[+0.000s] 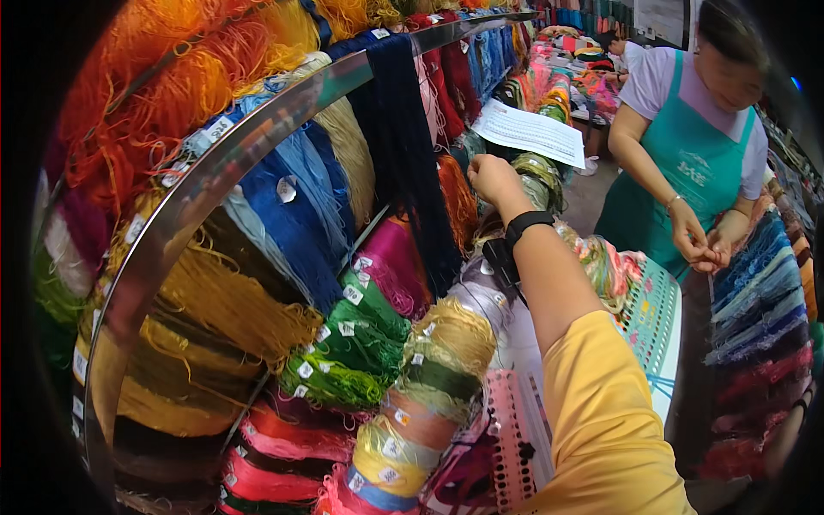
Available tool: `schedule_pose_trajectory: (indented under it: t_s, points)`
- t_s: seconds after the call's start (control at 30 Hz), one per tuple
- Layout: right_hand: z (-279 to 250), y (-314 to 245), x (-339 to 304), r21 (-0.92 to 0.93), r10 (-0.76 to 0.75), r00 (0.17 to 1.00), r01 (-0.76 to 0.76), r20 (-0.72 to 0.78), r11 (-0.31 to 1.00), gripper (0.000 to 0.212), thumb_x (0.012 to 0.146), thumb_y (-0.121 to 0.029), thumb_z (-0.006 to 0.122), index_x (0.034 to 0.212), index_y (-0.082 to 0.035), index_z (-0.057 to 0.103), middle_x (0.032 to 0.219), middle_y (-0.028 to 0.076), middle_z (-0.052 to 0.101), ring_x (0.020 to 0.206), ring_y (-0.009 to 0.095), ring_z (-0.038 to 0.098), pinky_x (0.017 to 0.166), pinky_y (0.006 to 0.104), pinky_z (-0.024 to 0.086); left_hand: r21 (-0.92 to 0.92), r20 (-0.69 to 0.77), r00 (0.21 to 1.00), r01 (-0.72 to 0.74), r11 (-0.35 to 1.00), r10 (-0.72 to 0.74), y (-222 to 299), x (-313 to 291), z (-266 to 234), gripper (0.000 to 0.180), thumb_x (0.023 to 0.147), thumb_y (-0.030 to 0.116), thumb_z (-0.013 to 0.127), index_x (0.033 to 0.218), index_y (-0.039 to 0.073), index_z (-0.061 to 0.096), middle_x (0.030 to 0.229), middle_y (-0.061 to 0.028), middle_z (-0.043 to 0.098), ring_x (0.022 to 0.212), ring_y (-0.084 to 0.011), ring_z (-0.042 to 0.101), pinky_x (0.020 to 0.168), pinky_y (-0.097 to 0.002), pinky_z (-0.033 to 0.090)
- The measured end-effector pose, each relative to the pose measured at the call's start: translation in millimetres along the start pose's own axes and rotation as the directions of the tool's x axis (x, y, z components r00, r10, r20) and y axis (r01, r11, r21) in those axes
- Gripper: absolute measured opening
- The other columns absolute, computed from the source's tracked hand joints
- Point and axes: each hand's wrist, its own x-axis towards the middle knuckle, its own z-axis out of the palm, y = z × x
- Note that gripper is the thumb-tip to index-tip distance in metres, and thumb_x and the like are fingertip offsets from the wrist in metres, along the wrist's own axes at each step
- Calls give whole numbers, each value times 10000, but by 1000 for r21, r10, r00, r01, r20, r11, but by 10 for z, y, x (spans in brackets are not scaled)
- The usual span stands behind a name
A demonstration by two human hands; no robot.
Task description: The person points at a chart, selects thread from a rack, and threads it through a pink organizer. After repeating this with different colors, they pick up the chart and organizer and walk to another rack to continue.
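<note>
My right hand (pixel 495 180) reaches out from a yellow sleeve, with a black watch (pixel 525 225) at the wrist. Its fingers are curled together beside a white printed sheet (pixel 525 134); what they hold, if anything, is hidden. Just beyond the hand lie green and cream thread bundles (pixel 539 178). To its left is an orange-red thread bundle (pixel 456 202). A long dark navy hank of thread (pixel 410 146) hangs over a curved metal rail (pixel 184 176). My left hand is out of view.
A person in a teal apron (pixel 687 163) stands at the right, hands together near blue hanks (pixel 760 292). A green perforated card (pixel 651 305) and a pink perforated card (pixel 508 438) lie below my arm. Labelled thread bundles fill the left, including green ones (pixel 365 330).
</note>
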Motion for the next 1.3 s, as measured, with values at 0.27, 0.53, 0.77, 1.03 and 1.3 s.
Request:
schedule_pose_trajectory:
  t_s: [0.27, 0.53, 0.77, 1.03, 1.3]
  points:
    - [471, 161, 413, 50, 75, 997, -76, 23, 996, 172, 754, -211, 521, 823, -77, 603, 824, 162, 605, 830, 316, 571, 735, 391, 443, 62, 50, 998, 32, 998, -35, -81, 41, 27, 193, 743, 40, 549, 932, 15, 520, 937, -153, 509, 813, -274, 510, 731, -324, 415]
    - [656, 194, 498, 36, 160, 984, -163, 77, 986, 210, 758, -229, 532, 917, -109, 598, 944, 145, 595, 913, 300, 556, 775, 384, 440, 72, 32, 998, 54, 996, -57, -107, 89, 56, 167, 752, 63, 533, 907, 4, 526, 896, -169, 513, 770, -276, 517, 685, -327, 425]
    - [677, 102, 518, 3, 156, 987, -156, 42, 988, 208, 770, -235, 519, 912, -105, 597, 948, 139, 595, 907, 304, 557, 766, 392, 443, 232, 73, 964, -264, 936, 254, -317, 9, 45, 129, 776, 53, 506, 877, -26, 518, 848, -194, 505, 706, -278, 508, 604, -335, 431]
    - [707, 173, 497, 76, 184, 979, -178, -87, 981, 175, 735, -226, 544, 829, -91, 604, 831, 164, 602, 830, 322, 571, 726, 390, 447, 125, -5, 996, -85, 988, 86, -170, 45, 82, 127, 767, 45, 513, 870, -28, 519, 840, -197, 510, 686, -287, 510, 598, -332, 429]
    - [802, 383, 632, 329, 243, 959, -185, -144, 926, 165, 704, -190, 521, 732, -61, 621, 780, 178, 601, 772, 326, 579, 711, 383, 452, 108, 6, 998, -60, 992, 60, -134, 99, 69, 141, 747, 26, 511, 878, -23, 524, 855, -194, 515, 714, -311, 514, 633, -343, 433]
